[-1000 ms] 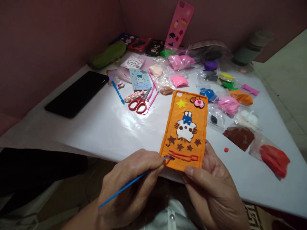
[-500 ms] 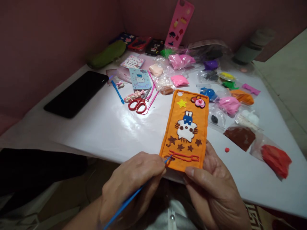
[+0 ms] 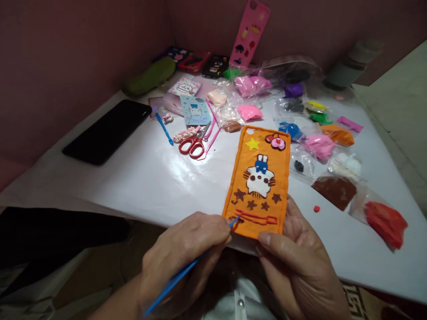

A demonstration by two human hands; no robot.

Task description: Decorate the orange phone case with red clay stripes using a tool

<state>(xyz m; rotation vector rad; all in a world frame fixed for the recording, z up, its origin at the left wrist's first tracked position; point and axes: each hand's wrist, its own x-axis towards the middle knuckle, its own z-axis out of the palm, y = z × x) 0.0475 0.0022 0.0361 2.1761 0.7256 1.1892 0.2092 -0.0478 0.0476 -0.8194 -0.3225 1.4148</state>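
Observation:
My right hand (image 3: 300,253) grips the lower right corner of an orange clay-covered phone case (image 3: 231,195), its thumb on the front. A yellow star, a pink cherry shape, a white cat figure, brown stars and thin red clay strips decorate the case. My left hand (image 3: 187,249) is closed round a blue clay modelling tool (image 3: 176,280). The tool's tip rests at the left end of the red strips, near a brown patch at the lower left corner. The left fingertips come close to the case's left edge; whether they touch it I cannot tell.
Red-handled scissors (image 3: 191,146), another blue tool (image 3: 164,129) and a blue cat card (image 3: 195,111) lie beyond the case. A black phone (image 3: 108,131) is on the left. Bagged clay, including red clay (image 3: 385,222), covers the right side. A pink case (image 3: 250,33) leans against the wall.
Both hands, the case and the tool stay almost where they were. The tool's tip has barely shifted at the red strips. The view has moved very slightly.

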